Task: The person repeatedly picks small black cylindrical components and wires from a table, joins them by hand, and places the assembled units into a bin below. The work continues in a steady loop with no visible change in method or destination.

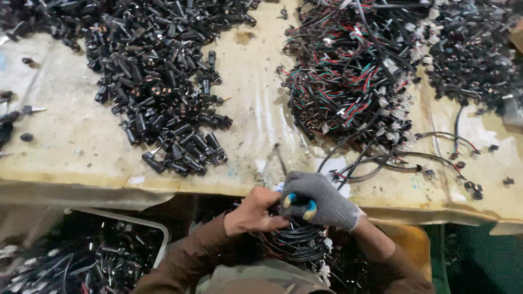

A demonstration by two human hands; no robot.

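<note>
Left hand: bare, fingers curled shut, pointing toward 3 o'clock, brown sleeve running down to 7 o'clock. Right hand: grey knit glove, blue-and-yellow fingertips, curled closed, touching the left at 9 o'clock; forearm exits toward 5 o'clock.

The worn worktable surface was pale cream-yellow, stained with grey and brown smudges. On it the heap of small plastic cylinder connectors was glossy black throughout. The tangled pile of thin wires was mostly black, streaked with red, green and a little white at the plug ends. The right hand wore a knitted glove of speckled grey, with a white cuff. The tool handle in its grip was black with bright blue and yellow patches. The left hand was bare, above a brown sleeve. The coiled cable bundle below was black.
</note>
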